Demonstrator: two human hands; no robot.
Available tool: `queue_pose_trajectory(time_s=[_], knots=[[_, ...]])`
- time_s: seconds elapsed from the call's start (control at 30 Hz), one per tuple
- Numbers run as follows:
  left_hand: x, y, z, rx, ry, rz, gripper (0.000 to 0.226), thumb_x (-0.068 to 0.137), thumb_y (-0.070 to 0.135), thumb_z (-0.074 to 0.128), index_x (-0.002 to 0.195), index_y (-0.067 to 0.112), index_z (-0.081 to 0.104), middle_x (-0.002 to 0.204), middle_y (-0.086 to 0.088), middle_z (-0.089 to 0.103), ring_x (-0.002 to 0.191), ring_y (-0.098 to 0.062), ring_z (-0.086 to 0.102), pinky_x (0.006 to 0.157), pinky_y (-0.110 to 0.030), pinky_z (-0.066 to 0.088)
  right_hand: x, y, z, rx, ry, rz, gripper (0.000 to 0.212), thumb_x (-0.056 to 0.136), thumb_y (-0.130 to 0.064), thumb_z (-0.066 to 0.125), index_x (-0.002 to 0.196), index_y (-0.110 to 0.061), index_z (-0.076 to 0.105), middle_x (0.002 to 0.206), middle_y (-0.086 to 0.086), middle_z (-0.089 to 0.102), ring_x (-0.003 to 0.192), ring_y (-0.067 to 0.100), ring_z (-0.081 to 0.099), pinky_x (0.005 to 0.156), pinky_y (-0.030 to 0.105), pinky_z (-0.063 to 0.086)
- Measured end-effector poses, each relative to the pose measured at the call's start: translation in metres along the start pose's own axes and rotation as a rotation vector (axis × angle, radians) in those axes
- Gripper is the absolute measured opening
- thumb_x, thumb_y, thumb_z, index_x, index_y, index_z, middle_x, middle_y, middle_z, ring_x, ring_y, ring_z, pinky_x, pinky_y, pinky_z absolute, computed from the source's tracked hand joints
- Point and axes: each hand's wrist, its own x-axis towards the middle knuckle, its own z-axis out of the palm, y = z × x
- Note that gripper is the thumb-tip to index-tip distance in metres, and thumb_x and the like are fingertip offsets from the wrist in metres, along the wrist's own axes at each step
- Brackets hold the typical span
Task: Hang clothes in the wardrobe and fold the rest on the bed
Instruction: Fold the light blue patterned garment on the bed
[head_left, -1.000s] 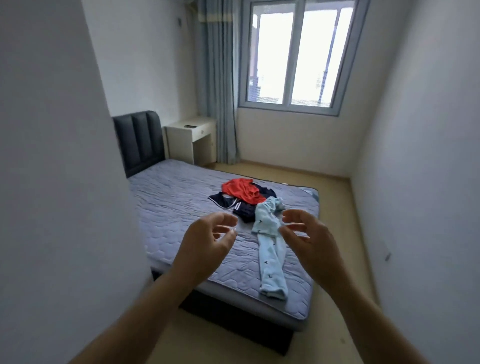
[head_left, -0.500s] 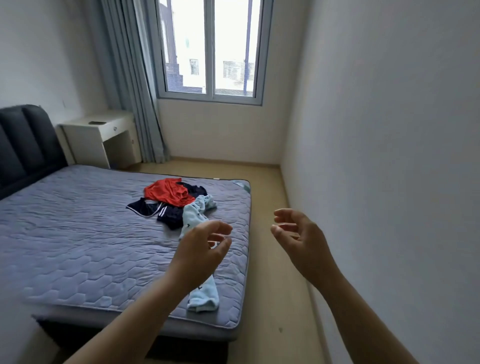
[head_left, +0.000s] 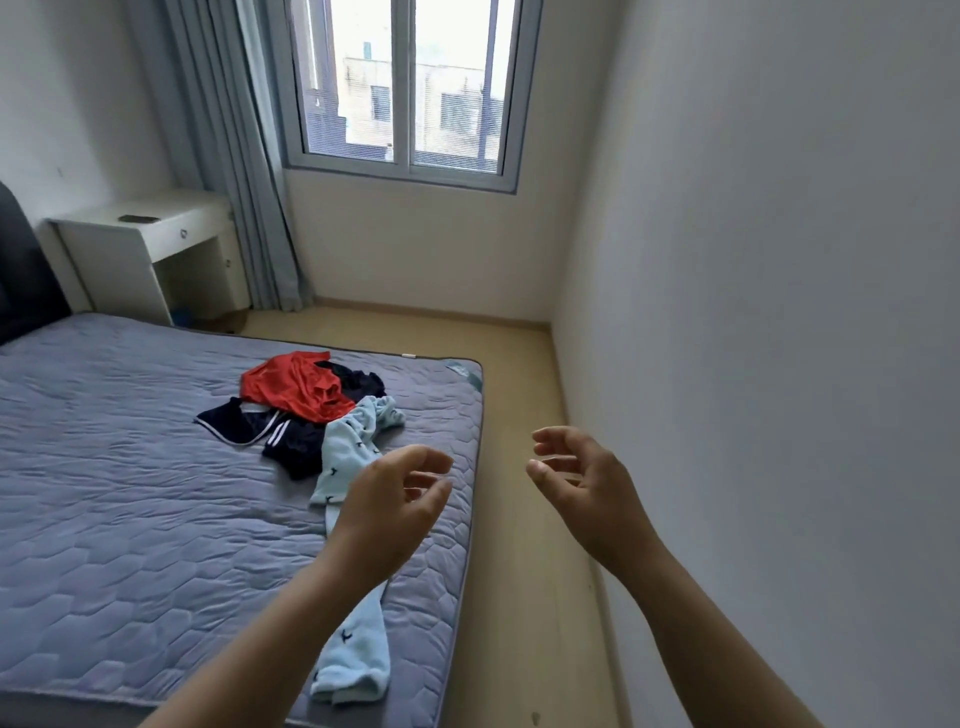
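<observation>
A pile of clothes lies near the right side of the grey quilted bed (head_left: 130, 509): a red garment (head_left: 291, 387) on top, a dark navy piece with white stripes (head_left: 270, 434) under it, and long light blue trousers (head_left: 353, 452) with small dark prints stretching to the bed's near edge. My left hand (head_left: 387, 506) hovers above the blue trousers, fingers loosely curled, holding nothing. My right hand (head_left: 584, 478) is raised over the floor strip beside the bed, fingers relaxed and empty. No wardrobe is in view.
A white wall (head_left: 779, 338) runs close along the right, leaving a narrow strip of tan floor (head_left: 524, 467) beside the bed. A white bedside desk (head_left: 150, 244), a grey curtain (head_left: 228, 156) and a window (head_left: 405, 88) stand at the far end. A dark headboard (head_left: 21, 270) shows at the left edge.
The view has swung right and moved closer to the bed; the near left wall has left the frame. Both hands stay raised and empty, now further apart.
</observation>
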Motion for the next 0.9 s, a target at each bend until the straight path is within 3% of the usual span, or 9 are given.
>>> queue_pose_trajectory(time_s=[0.37,0.6,0.9], knots=[[0.147,-0.037,0.055,-0.044,-0.059,-0.076,0.012,0.086,0.013,0.068,0.095,0.021,0.069,0.088,0.009,0.07,0.083,-0.003,0.067,0.077,-0.024,0.056,0.141,0.071,0.003,-0.02,-0.089,0.055,0.024,0.089,-0.028,0.067,0.109,-0.031,0.055,0.098,-0.019,0.061,0.089,-0.002,0.062,0.069,0.009,0.051],[0.229,-0.053,0.121,0.003,0.015,-0.137,0.013,0.085,0.014,0.069,0.092,0.026,0.068,0.086,0.012,0.07,0.079,0.004,0.066,0.068,-0.01,0.051,0.251,0.137,-0.016,0.026,-0.155,0.021,0.024,0.089,-0.024,0.067,0.112,-0.025,0.059,0.098,-0.016,0.062,0.088,0.0,0.063,0.069,0.008,0.05],[0.307,-0.077,0.152,0.025,0.14,-0.326,0.013,0.086,0.016,0.068,0.094,0.026,0.068,0.089,0.011,0.07,0.083,0.0,0.066,0.073,-0.013,0.051,0.373,0.189,-0.001,0.051,-0.36,-0.051,0.026,0.088,-0.023,0.068,0.113,-0.022,0.061,0.101,-0.009,0.064,0.088,0.001,0.062,0.068,0.009,0.049]])
